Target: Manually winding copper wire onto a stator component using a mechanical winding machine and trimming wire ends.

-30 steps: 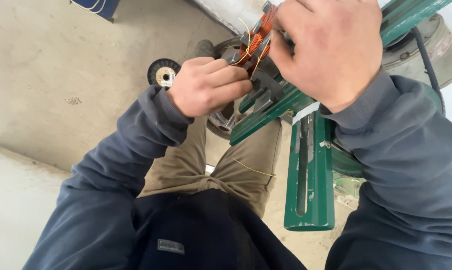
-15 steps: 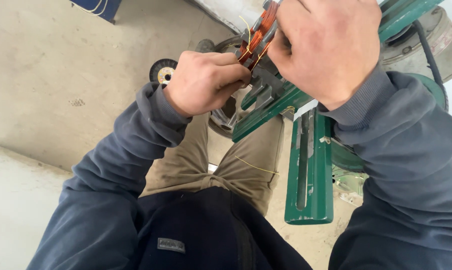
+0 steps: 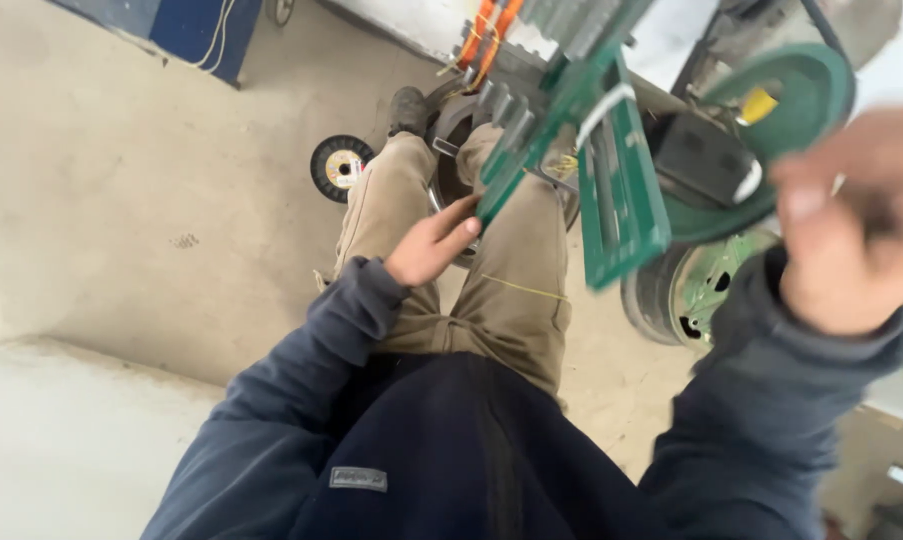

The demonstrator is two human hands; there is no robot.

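Note:
A green metal machine frame (image 3: 622, 190) hangs over my knees, with orange and copper wires (image 3: 487, 30) at its top end. My left hand (image 3: 430, 248) rests low on my thigh, fingers loosely stretched out and empty, fingertips next to the lower tip of the green frame. Off to the side, my right hand (image 3: 852, 235) is raised close to the camera, blurred, with the fingers curled. Whether it holds anything is unclear. It is clear of the frame, beside a round green guard (image 3: 807, 95).
A small black disc with a pale centre (image 3: 339, 166) lies on the concrete floor by my left foot. A grey-green wheel (image 3: 697, 290) stands under the machine at right. A blue object (image 3: 187, 30) sits at the far top left. A thin yellow strand (image 3: 522, 288) crosses my trousers.
Both hands have come off the wires at the top of the machine. The left dropped to my thigh, the right swung out to the right. The view pulled back.

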